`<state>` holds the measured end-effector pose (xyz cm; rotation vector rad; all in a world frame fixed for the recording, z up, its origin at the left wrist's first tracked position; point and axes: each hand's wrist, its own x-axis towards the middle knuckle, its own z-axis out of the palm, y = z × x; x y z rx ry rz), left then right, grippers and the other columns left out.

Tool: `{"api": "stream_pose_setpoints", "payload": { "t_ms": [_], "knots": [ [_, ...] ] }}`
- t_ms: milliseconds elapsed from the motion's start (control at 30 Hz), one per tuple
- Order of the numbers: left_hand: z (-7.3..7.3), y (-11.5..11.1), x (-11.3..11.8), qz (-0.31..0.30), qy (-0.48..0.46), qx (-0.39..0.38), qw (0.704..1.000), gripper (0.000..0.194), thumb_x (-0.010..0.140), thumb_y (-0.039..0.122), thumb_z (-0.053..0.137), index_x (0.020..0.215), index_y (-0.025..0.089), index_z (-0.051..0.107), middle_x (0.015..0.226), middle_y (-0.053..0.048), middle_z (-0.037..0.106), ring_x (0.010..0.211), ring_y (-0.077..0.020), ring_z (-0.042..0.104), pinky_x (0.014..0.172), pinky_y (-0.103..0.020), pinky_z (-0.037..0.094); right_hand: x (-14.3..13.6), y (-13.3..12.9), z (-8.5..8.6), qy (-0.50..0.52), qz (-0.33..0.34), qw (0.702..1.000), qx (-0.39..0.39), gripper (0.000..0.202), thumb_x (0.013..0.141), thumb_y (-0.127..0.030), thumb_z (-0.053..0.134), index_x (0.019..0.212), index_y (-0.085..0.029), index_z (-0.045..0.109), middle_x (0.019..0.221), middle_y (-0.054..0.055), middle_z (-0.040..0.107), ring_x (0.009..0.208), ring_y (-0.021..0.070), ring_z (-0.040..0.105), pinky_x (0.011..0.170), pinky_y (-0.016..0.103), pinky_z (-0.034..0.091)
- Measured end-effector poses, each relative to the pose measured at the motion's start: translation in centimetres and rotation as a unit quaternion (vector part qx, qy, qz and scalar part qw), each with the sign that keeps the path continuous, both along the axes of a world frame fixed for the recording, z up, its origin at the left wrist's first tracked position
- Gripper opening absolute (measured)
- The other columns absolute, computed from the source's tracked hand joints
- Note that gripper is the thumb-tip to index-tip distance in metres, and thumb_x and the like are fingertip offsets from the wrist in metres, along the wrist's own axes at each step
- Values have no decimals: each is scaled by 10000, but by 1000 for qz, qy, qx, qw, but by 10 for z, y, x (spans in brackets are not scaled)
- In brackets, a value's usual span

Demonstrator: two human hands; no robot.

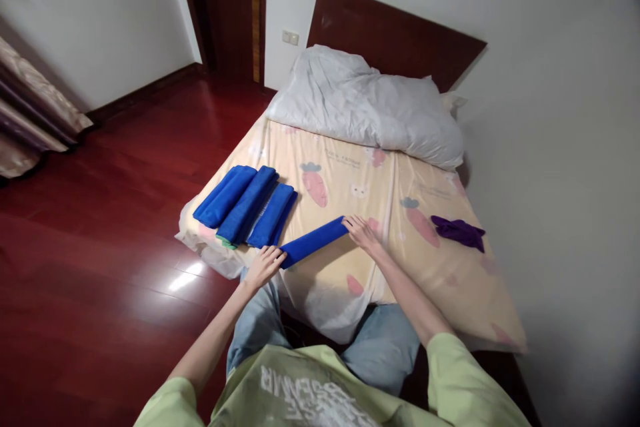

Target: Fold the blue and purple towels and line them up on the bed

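Note:
A blue towel [315, 242], folded into a long narrow strip, stretches between my two hands above the near part of the bed. My left hand [265, 265] grips its left end, fingers over the top and thumb out of sight. At the other end, my right hand [361, 232] pinches the corner. Just beyond my left hand lie three folded blue towels side by side: the leftmost one [225, 195], a middle one [249, 205] with a green edge, and a smaller one [273, 215] with pale marks along its side.
The bed [340, 187] has a cream sheet with carrot prints. A crumpled purple cloth [459, 232] lies at its right side. A bunched white quilt [370, 103] fills the head end, before a dark wooden headboard [385, 33]. Red wooden floor [125, 247] extends on the left.

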<state>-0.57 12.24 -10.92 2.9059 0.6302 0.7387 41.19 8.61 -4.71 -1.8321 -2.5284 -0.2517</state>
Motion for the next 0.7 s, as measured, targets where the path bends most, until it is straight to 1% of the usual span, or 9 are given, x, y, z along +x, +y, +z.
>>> {"api": "stream_pose_setpoints", "payload": {
  "t_ms": [67,167,267,333,400,500,600,700],
  "knots": [
    [3,8,-26,36,-35,14,999,330,981,111,471,1261,176,633,1071,-122,672,1006,-244,589,861,-397,465,-24,49,9,-8,42,999,16,375,923,-15,464,1196,-149,682,1223,148,686,1112,282,569,969,405,435],
    [6,22,-58,83,-70,39,993,341,975,99,480,1265,184,637,1055,-118,678,993,-246,586,833,-392,468,-64,123,16,-23,98,994,36,340,954,-31,455,1185,-146,677,1249,148,683,1104,277,555,941,410,409],
    [6,35,-78,122,-83,56,987,347,968,83,495,1275,169,630,1044,-116,678,933,-238,573,811,-379,471,-102,184,16,-37,138,989,44,337,958,-16,440,1170,-141,670,1254,142,682,1085,269,551,911,405,402],
    [4,42,-85,147,-78,58,984,344,970,83,498,1280,156,627,1034,-114,675,896,-233,561,803,-369,473,-123,214,13,-42,155,986,46,336,955,-8,439,1161,-139,670,1245,140,683,1093,267,550,907,404,406],
    [0,49,-88,169,-70,60,981,336,977,93,497,1280,147,629,1010,-113,670,865,-231,549,787,-364,470,-139,237,9,-42,160,985,49,336,956,-7,440,1164,-138,669,1236,140,682,1111,268,547,913,404,411],
    [-9,58,-89,185,-61,61,979,346,981,107,488,1293,145,633,983,-113,663,834,-234,536,766,-370,459,-155,262,2,-41,163,985,47,335,964,-15,441,1183,-134,663,1227,141,682,1124,269,548,914,402,419],
    [-19,62,-87,181,-51,46,981,410,979,111,470,1364,155,603,1015,-122,663,847,-241,536,769,-381,464,-163,280,-8,-35,168,985,33,317,973,-27,445,1176,-138,662,1206,138,687,1119,265,551,916,400,423],
    [-25,61,-85,179,-44,25,983,478,985,113,437,1446,179,547,1045,-125,661,869,-247,541,790,-392,479,-165,290,-19,-14,175,984,14,315,984,-33,433,1168,-143,664,1222,138,679,1127,259,544,940,404,420]
  ]
}}
